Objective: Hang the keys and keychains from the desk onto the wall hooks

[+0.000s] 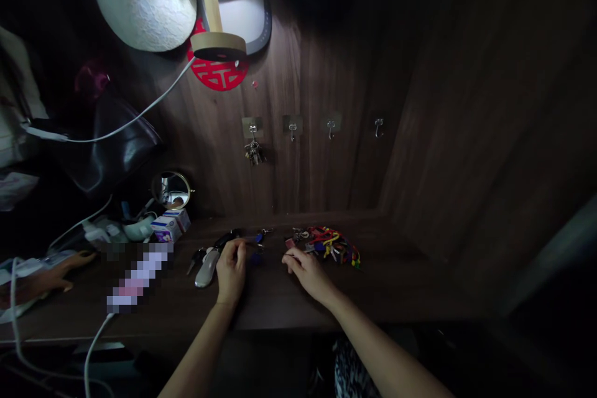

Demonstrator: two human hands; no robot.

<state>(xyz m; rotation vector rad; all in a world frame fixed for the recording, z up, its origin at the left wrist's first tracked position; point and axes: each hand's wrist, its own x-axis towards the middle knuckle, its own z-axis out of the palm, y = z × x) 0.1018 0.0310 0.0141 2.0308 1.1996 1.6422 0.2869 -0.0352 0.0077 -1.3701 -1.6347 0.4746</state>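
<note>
On the dark wooden shelf, my left hand (232, 270) is closed with curled fingers; whatever it may hold is hidden. Just left of it lie a silver oblong fob (206, 268) and a dark key (193, 261). Blue key tags (258, 239) with metal clasps rest between my hands. My right hand (308, 273) is closed too, its fingertips pinched together, and I cannot make out anything in them. Close beyond it spreads a pile of keys with red and yellow braided cords (332, 239). A bunch of keys (254, 153) hangs from the leftmost wall hook (253, 128).
More hooks (293, 129) line the back wall to the right. A lamp (218, 43) hangs above, before caps (144, 6). Left on the shelf stand a round mirror (171, 190), small boxes (168, 226) and a wooden hand model (51, 280). A white cable (96, 342) crosses the front edge.
</note>
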